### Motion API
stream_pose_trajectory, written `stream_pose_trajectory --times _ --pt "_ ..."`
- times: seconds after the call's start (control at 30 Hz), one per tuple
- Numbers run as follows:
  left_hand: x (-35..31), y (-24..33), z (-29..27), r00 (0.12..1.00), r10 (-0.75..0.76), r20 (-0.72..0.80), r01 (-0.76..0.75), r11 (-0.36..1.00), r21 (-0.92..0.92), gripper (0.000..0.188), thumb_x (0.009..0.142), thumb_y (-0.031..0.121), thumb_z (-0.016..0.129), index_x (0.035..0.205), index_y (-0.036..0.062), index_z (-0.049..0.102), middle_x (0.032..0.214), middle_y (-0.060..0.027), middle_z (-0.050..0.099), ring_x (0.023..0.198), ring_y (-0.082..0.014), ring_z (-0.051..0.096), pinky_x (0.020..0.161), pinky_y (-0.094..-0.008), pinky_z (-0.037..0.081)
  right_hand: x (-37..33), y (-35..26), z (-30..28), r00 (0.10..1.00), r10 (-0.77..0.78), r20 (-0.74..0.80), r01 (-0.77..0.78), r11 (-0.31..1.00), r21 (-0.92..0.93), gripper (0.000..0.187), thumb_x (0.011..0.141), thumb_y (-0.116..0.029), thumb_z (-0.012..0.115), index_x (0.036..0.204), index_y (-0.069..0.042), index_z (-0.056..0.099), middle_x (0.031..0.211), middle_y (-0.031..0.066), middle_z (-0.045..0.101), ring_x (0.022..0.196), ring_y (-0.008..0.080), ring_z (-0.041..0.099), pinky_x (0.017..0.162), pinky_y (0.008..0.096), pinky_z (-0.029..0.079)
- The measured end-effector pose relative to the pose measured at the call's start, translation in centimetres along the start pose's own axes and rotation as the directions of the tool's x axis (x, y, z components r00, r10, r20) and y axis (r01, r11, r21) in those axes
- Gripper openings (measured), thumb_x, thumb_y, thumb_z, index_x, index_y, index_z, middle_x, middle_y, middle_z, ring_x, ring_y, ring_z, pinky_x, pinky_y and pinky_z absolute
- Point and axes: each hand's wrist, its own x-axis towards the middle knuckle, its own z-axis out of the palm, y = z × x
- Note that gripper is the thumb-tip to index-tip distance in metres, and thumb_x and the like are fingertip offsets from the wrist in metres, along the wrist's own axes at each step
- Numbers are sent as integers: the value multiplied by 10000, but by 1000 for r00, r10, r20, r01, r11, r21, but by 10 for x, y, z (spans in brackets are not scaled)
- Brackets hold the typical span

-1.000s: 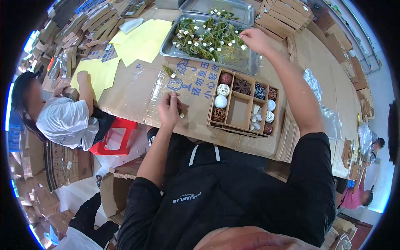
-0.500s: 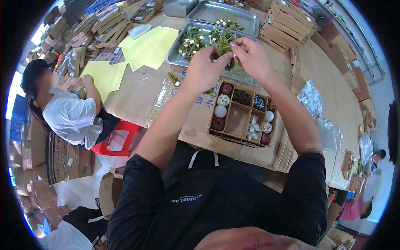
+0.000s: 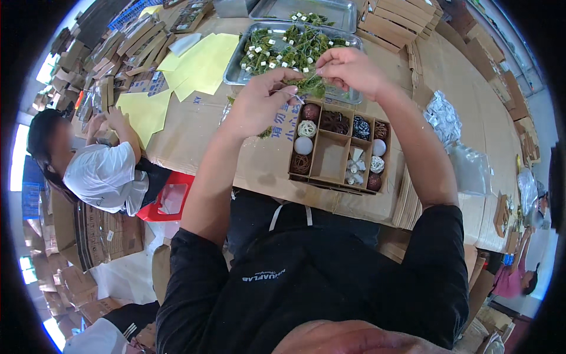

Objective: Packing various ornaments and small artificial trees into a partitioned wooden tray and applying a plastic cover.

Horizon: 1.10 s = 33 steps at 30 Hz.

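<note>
My left hand (image 3: 262, 101) is closed in a pinch on a green artificial sprig (image 3: 312, 87), with a small white end showing by the fingertips. To its right, my right hand (image 3: 352, 72) pinches something thin, perhaps a thread, at the sprig's upper side; it is too fine to make out. Behind both hands lies a metal tray (image 3: 231, 72) holding many green sprigs with white tags. Nearer to me stands a divided cardboard box (image 3: 330, 160) with brown, white and dark decorative balls and white ornaments in its compartments. Another sprig (image 3: 265, 133) lies partly hidden below my left wrist.
A second metal tray (image 3: 348, 20) lies farther back, beside stacked cardboard boxes (image 3: 389, 26). Yellow sheets (image 3: 203, 65) spread to the left, near a seated person (image 3: 106, 168) at the table. Crumpled silvery material (image 3: 442, 121) and clear plastic (image 3: 470, 168) lie to the right.
My hands have drawn farther apart, the left moving left and down, so more of the sprig between them shows. The whole view has shifted slightly. The seated person's hands have moved off the yellow sheet's edge.
</note>
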Motion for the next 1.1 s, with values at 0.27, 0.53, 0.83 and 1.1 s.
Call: stream_pose_trajectory --times 0.27,0.53,0.83,1.1 --pt "-10 3 -17 912 -153 381 343 795 -501 347 1006 119 511 1345 43 521 800 6 566 545 -7 361 483 -171 281 7 6 -2 951 -57 304 -18 970 241 184 878 -118 669 1033 -20 651 705 -23 561 543 44 442 482 209 320" --pt "-3 -5 -4 992 -120 -29 59 662 -747 426 1036 144 443 1447 53 378 926 -69 579 551 -36 302 486 -185 271 26 20 -4 976 59 209 -114 958 262 131 903 -144 618 972 -32 618 681 -27 468 534 59 392 464 240 297" --pt "-2 -9 3 947 -159 -279 -88 706 -703 274 1021 138 508 1270 27 526 915 -102 652 514 -31 340 463 -190 296 60 31 -29 812 -373 -448 5 773 -634 296 931 -259 585 1118 -37 642 936 108 684 798 170 643 706 321 506" --pt "-7 -2 7 938 -111 -329 -93 833 -545 296 1016 122 511 1284 -4 521 883 -111 665 494 -22 362 450 -188 308 15 -18 11 914 -339 -225 334 941 -61 399 962 -428 590 1090 -65 695 886 -2 679 730 62 602 602 209 479"
